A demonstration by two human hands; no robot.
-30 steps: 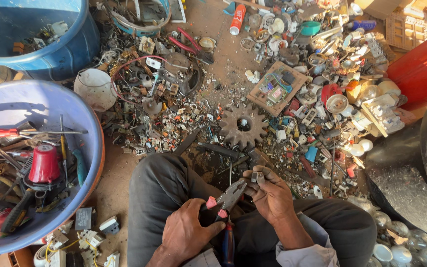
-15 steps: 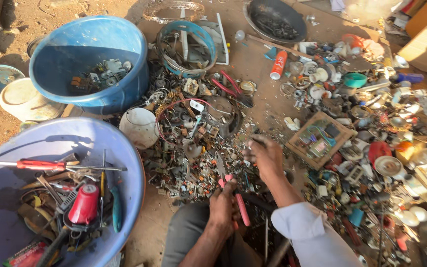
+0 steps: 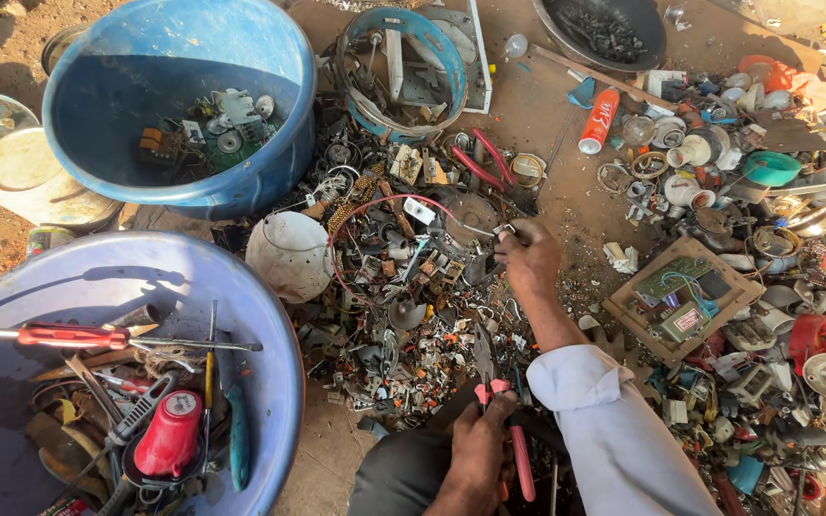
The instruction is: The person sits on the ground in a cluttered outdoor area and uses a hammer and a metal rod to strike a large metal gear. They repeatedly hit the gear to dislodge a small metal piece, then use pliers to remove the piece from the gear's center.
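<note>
Open dirt (image 3: 537,105) at twelve o'clock. Scrap heap (image 3: 403,287) dead centre, blocking. Blue tub (image 3: 179,105) at eleven, basin (image 3: 270,315) at eight, circuit board (image 3: 685,296) at three.

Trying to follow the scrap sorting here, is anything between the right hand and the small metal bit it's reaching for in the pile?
Nothing visible: the right hand already has its fingers on the metal bit.

Bright warm sun from upper right, hard shadows inside blue tub (image 3: 179,105), sharp focus, slight wide-angle edge bend.
</note>
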